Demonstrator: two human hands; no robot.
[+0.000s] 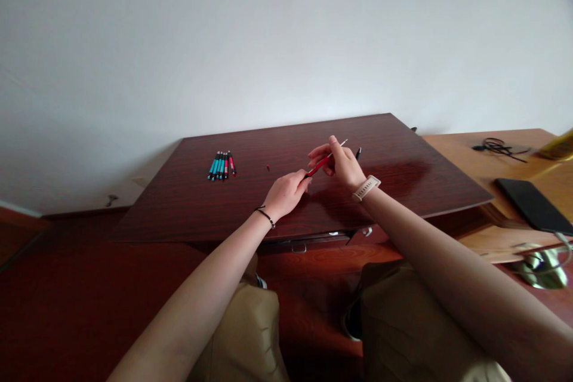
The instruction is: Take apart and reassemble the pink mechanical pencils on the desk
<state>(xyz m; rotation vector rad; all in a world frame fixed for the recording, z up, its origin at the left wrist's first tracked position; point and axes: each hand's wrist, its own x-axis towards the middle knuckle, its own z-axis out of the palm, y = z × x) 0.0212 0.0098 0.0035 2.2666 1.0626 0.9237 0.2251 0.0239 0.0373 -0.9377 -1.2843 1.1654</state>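
Red pen [319,165] pinched between left hand [286,192] and right hand [341,162]; steady, straight pulls suit the thin refill [341,145].

Left hand [286,192] and right hand [341,162] pinch a red pen [319,165] — above the table [188,215].

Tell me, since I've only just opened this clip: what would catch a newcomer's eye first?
Both hands meet over the middle of the dark wooden board: the left hand and right hand hold a red pen between them, with a thin white refill sticking out past the right hand. A row of teal and red pens lies at the board's far left.
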